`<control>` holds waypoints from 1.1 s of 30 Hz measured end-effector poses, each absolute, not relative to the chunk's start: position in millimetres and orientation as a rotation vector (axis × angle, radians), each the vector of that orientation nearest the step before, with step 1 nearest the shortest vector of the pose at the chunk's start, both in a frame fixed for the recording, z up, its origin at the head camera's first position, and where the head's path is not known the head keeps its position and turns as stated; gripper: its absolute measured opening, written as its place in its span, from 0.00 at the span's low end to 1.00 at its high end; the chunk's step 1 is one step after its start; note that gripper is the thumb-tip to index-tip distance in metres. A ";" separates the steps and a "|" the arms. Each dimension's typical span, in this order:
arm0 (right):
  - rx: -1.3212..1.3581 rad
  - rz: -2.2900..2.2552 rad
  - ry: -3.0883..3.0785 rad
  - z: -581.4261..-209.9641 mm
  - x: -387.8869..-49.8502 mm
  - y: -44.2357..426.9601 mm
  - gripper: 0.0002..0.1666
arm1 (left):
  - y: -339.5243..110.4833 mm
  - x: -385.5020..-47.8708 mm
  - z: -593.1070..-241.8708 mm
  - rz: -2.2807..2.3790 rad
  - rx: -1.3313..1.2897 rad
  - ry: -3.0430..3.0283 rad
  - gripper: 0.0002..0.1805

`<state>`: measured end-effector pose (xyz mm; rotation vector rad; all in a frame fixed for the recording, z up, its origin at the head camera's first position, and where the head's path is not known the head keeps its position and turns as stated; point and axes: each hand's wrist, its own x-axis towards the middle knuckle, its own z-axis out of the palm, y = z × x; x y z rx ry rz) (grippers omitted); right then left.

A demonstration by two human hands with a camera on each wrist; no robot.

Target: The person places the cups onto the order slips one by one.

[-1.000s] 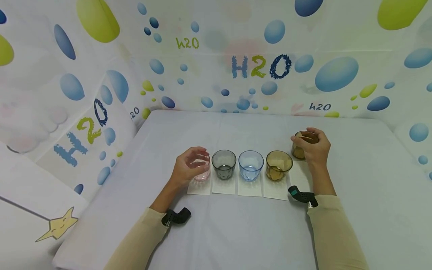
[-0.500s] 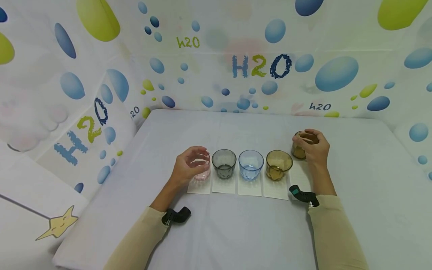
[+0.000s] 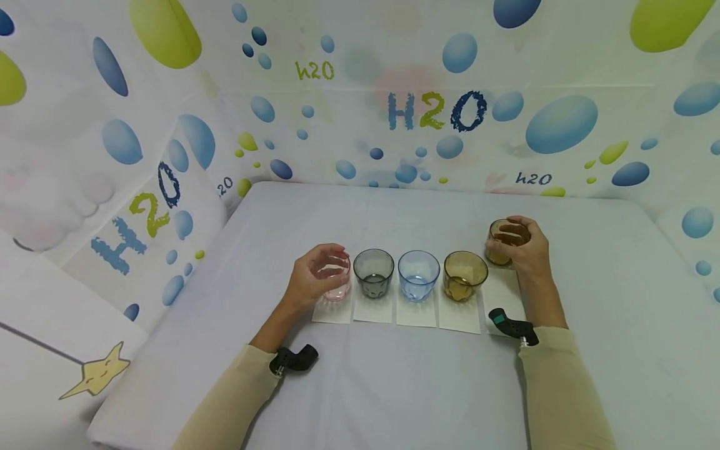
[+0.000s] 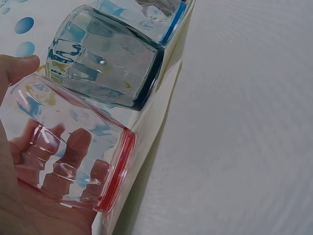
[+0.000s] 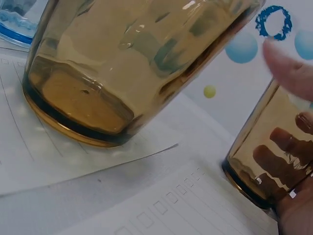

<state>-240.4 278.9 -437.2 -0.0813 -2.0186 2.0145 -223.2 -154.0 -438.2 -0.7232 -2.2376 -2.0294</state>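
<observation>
My left hand [image 3: 317,275] is curled round a clear pink glass [image 3: 337,292] at the left end of a row of glasses. In the left wrist view, the fingers [image 4: 73,156] show through the pink glass [image 4: 112,161], with the thumb near its far end. My right hand [image 3: 529,249] is around an amber glass [image 3: 496,255] at the back right; its fingers [image 5: 269,164] show through the glass in the right wrist view, while the thumb looks blurred. Beside the pink glass stand a grey glass [image 3: 374,275], a blue glass [image 3: 419,276] and another amber glass [image 3: 465,276].
White paper cards [image 3: 416,317] lie under the row. Another card [image 3: 502,294] lies below the right-hand glass, marked with small printed squares. A white cloth covers the table [image 3: 405,387]. Behind it hangs a patterned backdrop [image 3: 349,106]. Each wrist wears a black camera.
My right hand has shifted slightly to the right and towards me around the amber glass, leaving more of the glass visible. My left hand stays on the pink glass.
</observation>
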 end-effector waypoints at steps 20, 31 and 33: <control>-0.045 1.907 -2.058 -417.8 -231.6 273.3 0.42 | -154.5 -223.8 -439.3 -2.044 -0.756 -2.198 0.31; -0.011 1.749 -2.014 -402.5 -228.7 262.1 0.41 | -151.9 -222.8 -438.5 -2.045 -0.752 -2.194 0.29; 0.026 1.727 -1.993 -399.0 -228.2 259.9 0.41 | -152.4 -221.9 -438.2 -2.043 -0.746 -2.193 0.28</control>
